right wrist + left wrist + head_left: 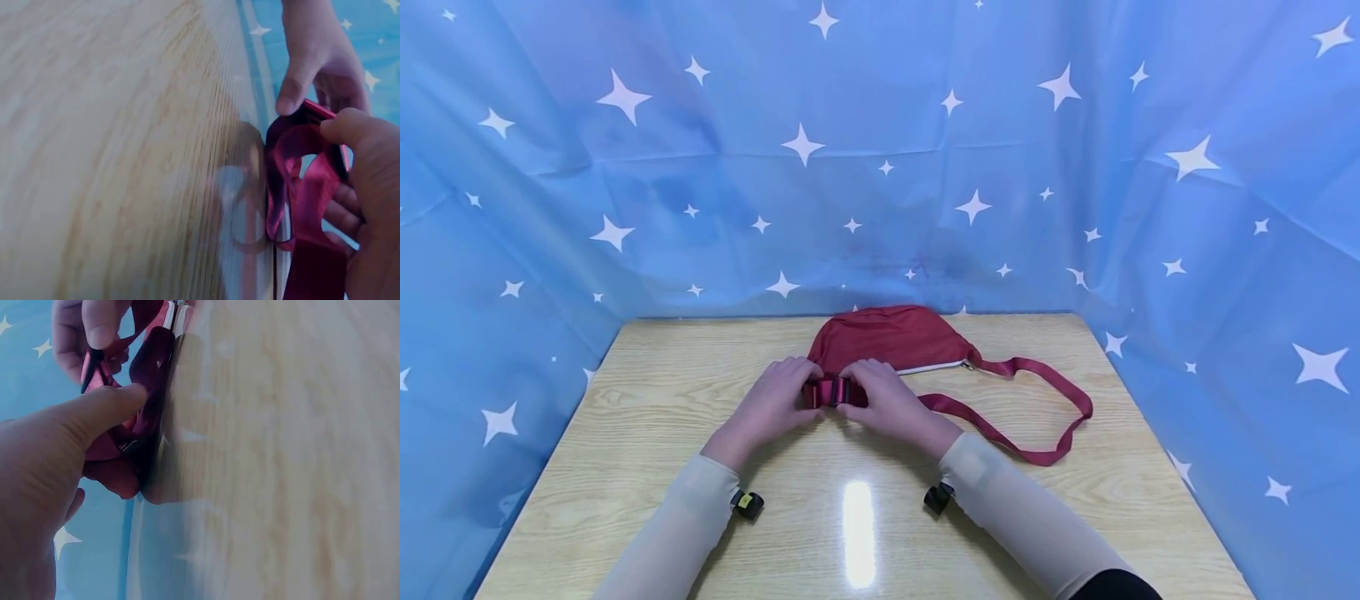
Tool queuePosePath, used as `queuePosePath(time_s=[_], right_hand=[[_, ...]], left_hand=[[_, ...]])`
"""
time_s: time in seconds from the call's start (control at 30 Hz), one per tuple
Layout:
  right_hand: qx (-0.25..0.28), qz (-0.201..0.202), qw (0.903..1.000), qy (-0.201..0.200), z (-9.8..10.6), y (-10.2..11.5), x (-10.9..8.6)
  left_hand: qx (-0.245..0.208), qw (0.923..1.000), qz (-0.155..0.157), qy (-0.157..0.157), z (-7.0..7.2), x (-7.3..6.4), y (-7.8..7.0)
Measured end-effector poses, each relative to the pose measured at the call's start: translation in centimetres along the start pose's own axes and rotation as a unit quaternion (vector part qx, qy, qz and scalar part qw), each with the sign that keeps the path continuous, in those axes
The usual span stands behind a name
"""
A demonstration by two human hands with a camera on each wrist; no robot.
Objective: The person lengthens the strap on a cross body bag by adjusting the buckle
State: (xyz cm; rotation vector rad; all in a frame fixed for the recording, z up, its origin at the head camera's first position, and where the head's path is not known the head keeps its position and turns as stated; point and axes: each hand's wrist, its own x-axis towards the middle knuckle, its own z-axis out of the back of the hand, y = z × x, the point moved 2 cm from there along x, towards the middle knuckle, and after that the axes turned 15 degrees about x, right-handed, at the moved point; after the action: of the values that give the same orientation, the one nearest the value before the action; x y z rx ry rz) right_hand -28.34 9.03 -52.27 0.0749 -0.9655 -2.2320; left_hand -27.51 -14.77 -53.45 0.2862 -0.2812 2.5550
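Note:
A dark red waist bag (pixel 891 337) with a pale zip lies at the far side of the table. In front of it, both hands hold its red strap at a black slider buckle (pixel 841 392). The left hand (pixel 775 400) pinches the strap on the buckle's left side. Between thumb and fingers, the right hand (pixel 891 402) grips the strap at the buckle's right side. Seen from the right wrist, the webbing (pixel 309 206) loops below the buckle and hangs beside the right fingers. In the left wrist view, the left thumb (pixel 115 406) lies across the strap.
The rest of the strap (pixel 1063 387) curves in a loop over the right part of the wooden table (pixel 700 358). A blue curtain with white stars (pixel 880 233) stands behind the table and on both sides. A small black device is worn on each wrist.

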Motion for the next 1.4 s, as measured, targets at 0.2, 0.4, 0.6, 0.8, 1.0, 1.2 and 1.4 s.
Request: queuePosePath(time_s=[0.2,0.4,0.6,0.8,1.0,1.2,1.4], right_hand=[[-0.006,0.016,0.9999,0.004,0.0,0.1,0.1],[0.004,0.013,0.9999,0.003,0.3,0.1,-0.1],[0.019,0.013,0.9997,-0.003,1.2,0.0,-0.4],[0.025,0.007,0.9996,-0.012,2.3,-0.7,-0.8],[0.025,0.014,0.9995,-0.016,3.7,-1.6,-1.4],[-0.001,0.021,0.9996,-0.019,5.0,-3.0,-2.4],[-0.010,0.006,0.9999,0.001,5.4,-4.2,-3.5]], left_hand=[[-0.008,0.9995,-0.001,-0.031,0.3,-0.4,0.0],[-0.007,0.9986,-0.015,-0.050,0.3,-0.6,0.3],[-0.011,0.9986,-0.001,-0.052,0.6,-0.7,0.7],[-0.027,0.9985,0.021,-0.043,1.4,-0.9,1.2],[-0.033,0.9985,0.040,-0.015,1.9,-1.5,2.0],[-0.032,0.9984,0.046,-0.009,2.4,-2.7,3.5],[-0.041,0.9980,0.048,0.005,2.4,-3.5,4.8]])
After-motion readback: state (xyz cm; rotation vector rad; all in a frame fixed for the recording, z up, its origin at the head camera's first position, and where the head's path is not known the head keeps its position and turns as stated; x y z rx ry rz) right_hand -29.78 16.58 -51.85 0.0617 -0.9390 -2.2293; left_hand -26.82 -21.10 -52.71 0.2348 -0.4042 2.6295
